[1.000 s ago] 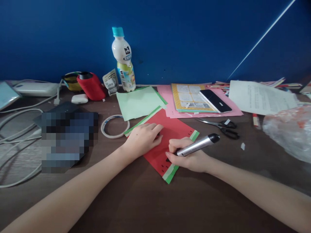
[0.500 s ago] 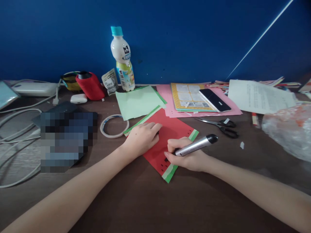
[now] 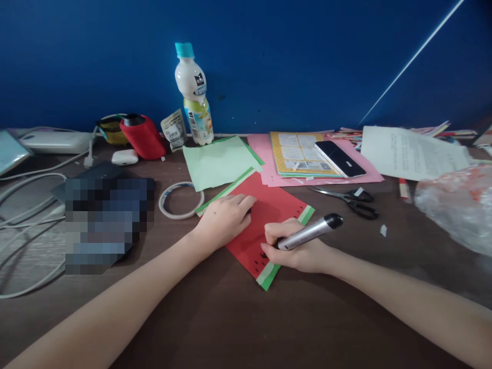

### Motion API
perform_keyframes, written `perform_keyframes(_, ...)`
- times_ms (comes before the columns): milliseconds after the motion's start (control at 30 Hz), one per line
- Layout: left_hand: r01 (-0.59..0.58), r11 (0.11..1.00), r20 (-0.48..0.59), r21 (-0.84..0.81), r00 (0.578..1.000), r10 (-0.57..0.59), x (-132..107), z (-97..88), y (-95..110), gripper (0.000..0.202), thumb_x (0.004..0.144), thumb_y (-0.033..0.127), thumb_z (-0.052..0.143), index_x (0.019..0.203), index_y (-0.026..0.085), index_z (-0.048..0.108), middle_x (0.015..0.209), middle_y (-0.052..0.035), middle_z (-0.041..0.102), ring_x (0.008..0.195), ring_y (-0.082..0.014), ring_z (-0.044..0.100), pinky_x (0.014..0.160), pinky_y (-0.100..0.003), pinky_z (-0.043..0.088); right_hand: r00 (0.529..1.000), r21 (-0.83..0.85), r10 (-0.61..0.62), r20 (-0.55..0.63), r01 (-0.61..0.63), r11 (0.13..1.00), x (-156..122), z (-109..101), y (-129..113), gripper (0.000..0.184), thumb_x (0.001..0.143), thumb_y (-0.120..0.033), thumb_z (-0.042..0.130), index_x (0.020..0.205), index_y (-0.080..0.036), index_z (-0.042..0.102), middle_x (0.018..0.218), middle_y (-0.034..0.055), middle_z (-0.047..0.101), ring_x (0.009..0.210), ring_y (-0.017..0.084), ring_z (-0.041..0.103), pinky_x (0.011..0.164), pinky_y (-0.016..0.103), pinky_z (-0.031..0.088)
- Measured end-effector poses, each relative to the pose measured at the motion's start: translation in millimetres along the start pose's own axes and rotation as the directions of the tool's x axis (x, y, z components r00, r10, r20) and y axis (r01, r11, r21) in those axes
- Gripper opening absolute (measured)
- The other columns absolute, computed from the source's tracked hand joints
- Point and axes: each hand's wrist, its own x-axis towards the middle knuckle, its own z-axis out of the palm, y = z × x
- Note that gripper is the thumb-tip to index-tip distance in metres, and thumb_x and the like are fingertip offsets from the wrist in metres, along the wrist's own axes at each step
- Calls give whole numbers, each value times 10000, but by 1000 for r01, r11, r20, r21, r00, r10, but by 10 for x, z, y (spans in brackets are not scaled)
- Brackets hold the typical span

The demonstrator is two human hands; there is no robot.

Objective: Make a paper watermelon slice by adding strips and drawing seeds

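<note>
A red paper sheet [image 3: 273,197] with green and pale-green strips along two edges lies askew on the desk. Small black marks dot it near the right-hand strip. My right hand [image 3: 295,248] is closed around a silver marker [image 3: 305,234] with a black end, its tip low over the red paper near these marks; my fingers partly hide the tip. My left hand [image 3: 225,218] rests on the sheet's left part, fingers curled. A small dark thing shows between its forefinger and thumb, too hidden to name.
A tape roll [image 3: 161,204] lies left of the sheet. Pale green paper [image 3: 219,161], pink paper [image 3: 257,148], a booklet and a phone [image 3: 340,159] lie behind. Scissors [image 3: 355,201] and a plastic bag [image 3: 457,210] are at right. A bottle [image 3: 196,97] stands at the back; cables [image 3: 31,177] spread left.
My right hand and the marker have shifted very slightly left and down. My left hand and the red sheet stay where they were.
</note>
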Motion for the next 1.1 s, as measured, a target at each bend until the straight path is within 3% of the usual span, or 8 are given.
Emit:
perform_keyframes(200, -21, 1000, -11, -14, 1000, 21, -8, 20, -26, 270, 799, 184, 401, 1052, 179, 495, 878, -22, 627, 768, -168, 594, 615, -261, 441, 1000, 73, 3, -29, -1, 997, -26, -45, 20, 280, 724, -180, 524, 541, -180, 312, 489, -68, 325, 451, 60, 283, 438, 206, 239)
perform_keyframes(333, -27, 999, -1, -39, 1000, 27, -4, 21, -40, 261, 801, 189, 400, 1039, 179, 506, 907, -31, 628, 793, -168, 596, 635, -261, 450, 985, 137, 1, -173, 23, 990, -48, -121, 60, 282, 751, -200, 508, 554, -186, 307, 508, -69, 308, 450, 60, 279, 435, 211, 243)
perform_keyframes(533, -29, 998, 13, -55, 999, 29, -6, -6, -31, 284, 811, 189, 404, 1078, 184, 498, 930, -34, 626, 812, -166, 596, 660, -263, 459, 997, -2, -15, -73, 15, 1000, -4, -142, 90, 298, 711, -137, 504, 525, -180, 275, 485, -73, 291, 444, 55, 260, 432, 212, 220)
perform_keyframes(767, -27, 998, 35, -65, 999, 29, -9, -25, -27, 286, 816, 185, 391, 1081, 180, 498, 930, -41, 618, 839, -169, 587, 702, -274, 462, 998, -11, 34, -48, -35, 999, -13, -129, 63, 285, 723, -204, 516, 533, -178, 305, 488, -69, 322, 451, 57, 281, 440, 206, 232)
perform_keyframes(1100, -26, 998, 28, -56, 999, 27, -8, -21, -28, 267, 816, 191, 387, 1059, 180, 497, 910, -35, 619, 818, -171, 589, 672, -268, 449, 999, -28, 20, -49, -22, 999, -1, -127, 68, 276, 708, -176, 512, 524, -176, 306, 487, -68, 323, 456, 58, 288, 450, 206, 234)
